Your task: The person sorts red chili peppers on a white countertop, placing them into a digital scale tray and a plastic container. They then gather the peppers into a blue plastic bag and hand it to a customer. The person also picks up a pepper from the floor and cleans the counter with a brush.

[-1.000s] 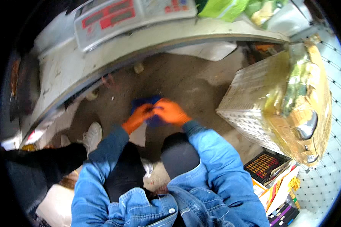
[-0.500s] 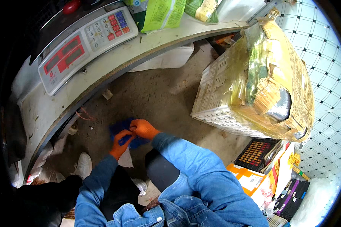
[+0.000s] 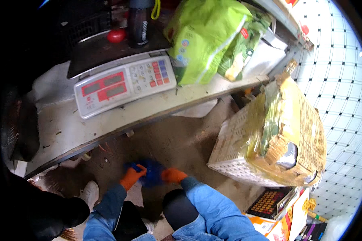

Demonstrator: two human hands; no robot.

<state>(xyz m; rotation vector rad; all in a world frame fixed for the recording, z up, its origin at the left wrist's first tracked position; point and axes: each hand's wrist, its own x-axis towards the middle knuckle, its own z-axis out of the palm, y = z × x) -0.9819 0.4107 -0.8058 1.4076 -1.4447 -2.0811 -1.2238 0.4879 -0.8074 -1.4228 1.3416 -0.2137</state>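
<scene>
Blue crumpled bag (image 3: 149,173) pinched by both orange-gloved hands' fingers (image 3: 137,173), taped cardboard box (image 3: 269,136) right, scale (image 3: 124,84) above

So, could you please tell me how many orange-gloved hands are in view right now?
2. The left hand and the right hand are low in the picture, above the knees, on either side of a blue crumpled thing that both grip. No others show.

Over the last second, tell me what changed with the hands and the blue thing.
Both orange-gloved hands, left hand and right hand, stayed together on the crumpled blue item, none let go. The view tilted up, bringing the white weighing scale into fuller sight.
</scene>
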